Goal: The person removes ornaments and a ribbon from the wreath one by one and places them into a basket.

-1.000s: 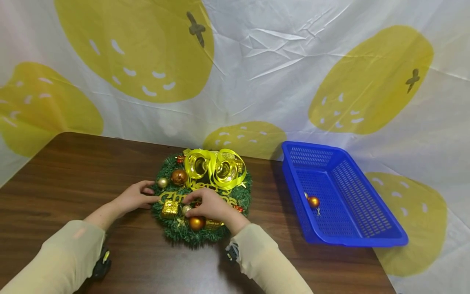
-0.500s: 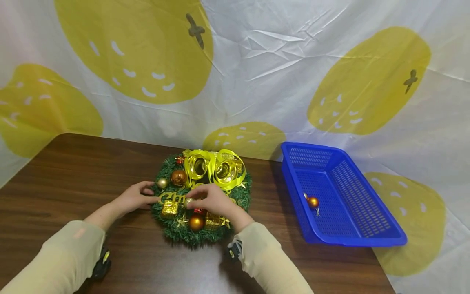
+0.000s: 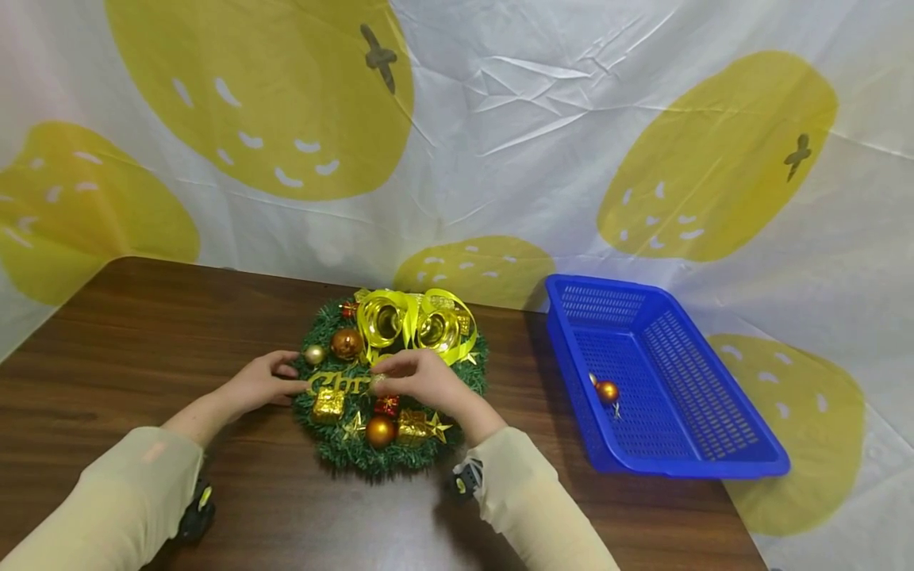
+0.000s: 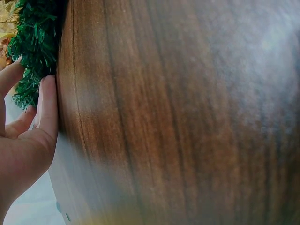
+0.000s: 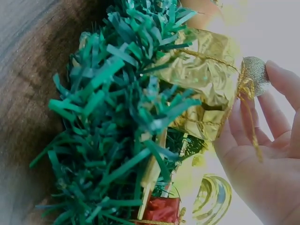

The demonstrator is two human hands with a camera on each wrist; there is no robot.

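Observation:
A green Christmas wreath [image 3: 371, 461] lies on the table, decorated with gold bells [image 3: 385, 321], gold lettering [image 3: 336, 382], gift boxes and baubles. My right hand [image 3: 428, 382] is over its middle, pinching a small glittery gold bauble [image 5: 255, 76] between thumb and fingers. Close by are a wrapped gold box [image 3: 328, 403], a red box [image 3: 386, 405] and an orange bauble [image 3: 381, 431]. At the wreath's left edge, my left hand [image 3: 257, 385] holds the greenery between thumb and fingers. The right hand covers part of the lettering.
A blue plastic basket [image 3: 700, 472] stands to the right, with an orange bauble [image 3: 607, 392] and a partly hidden pale one near its left wall. Behind the brown wooden table [image 3: 178, 317] hangs a white sheet [image 3: 500, 159] with yellow fruit shapes.
With the small gold bauble, my right hand has risen slightly up and right from beside the gold box, uncovering the red box and a gold star. The left hand stays in place.

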